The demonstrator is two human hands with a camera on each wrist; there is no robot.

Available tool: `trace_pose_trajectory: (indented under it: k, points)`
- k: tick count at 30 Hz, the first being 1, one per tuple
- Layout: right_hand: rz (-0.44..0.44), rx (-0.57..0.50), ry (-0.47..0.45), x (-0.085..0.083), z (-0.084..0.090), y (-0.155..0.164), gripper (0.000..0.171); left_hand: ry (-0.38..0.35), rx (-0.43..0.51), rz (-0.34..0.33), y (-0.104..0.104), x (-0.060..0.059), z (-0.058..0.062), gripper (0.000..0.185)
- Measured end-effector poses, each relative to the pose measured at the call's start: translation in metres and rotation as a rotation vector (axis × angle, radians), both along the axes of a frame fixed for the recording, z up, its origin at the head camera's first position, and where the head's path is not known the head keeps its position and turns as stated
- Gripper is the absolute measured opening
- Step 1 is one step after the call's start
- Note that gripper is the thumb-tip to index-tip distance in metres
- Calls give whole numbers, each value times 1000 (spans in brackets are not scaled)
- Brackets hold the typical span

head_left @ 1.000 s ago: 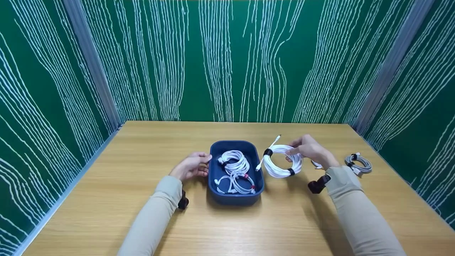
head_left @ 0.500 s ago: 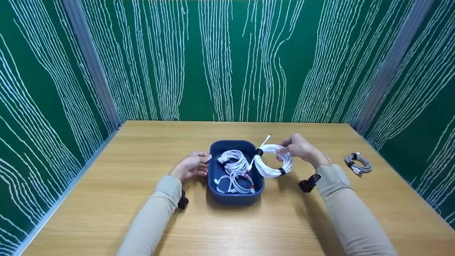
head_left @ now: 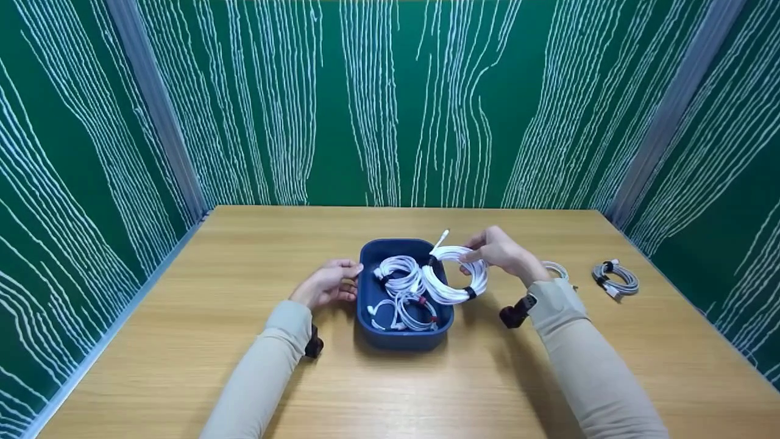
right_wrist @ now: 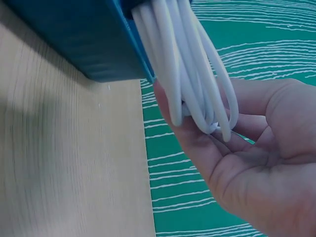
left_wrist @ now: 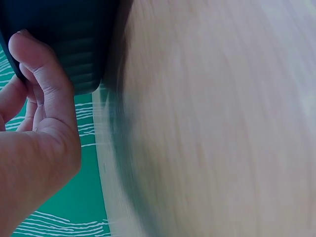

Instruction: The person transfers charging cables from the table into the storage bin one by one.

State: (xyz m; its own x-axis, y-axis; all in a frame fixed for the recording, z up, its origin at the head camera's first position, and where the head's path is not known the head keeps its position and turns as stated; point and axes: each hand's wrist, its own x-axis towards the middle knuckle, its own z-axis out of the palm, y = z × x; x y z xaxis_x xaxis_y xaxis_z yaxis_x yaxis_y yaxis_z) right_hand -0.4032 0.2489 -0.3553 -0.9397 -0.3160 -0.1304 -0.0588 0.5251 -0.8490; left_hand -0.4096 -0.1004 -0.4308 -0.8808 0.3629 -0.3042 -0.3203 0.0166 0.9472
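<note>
over the blue tray [head_left: 372,253] a coiled white cable [head_left: 454,274] is pinched by the right hand [head_left: 496,253]; the tray's side is touched by the left hand [head_left: 323,286], fingers loosely curled. no writing can be read.

A light wooden table [head_left: 183,341] stands enclosed by green walls [head_left: 390,103] streaked with white lines.
</note>
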Motion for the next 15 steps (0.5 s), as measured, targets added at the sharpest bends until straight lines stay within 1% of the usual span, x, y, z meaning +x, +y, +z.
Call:
trace_pose_trajectory:
  k: [3, 11, 15]
  points:
    - [17, -22, 7, -1, 0, -6, 23, -1, 5, 5, 0, -1, 0, 10]
    - [29, -5, 15, -1, 3, -21, 23, -10, 13, 19, 0, -2, -1, 9]
    - [18, 14, 24, -2, 1, -29, 23, -12, 10, 21, 0, -1, -1, 9]
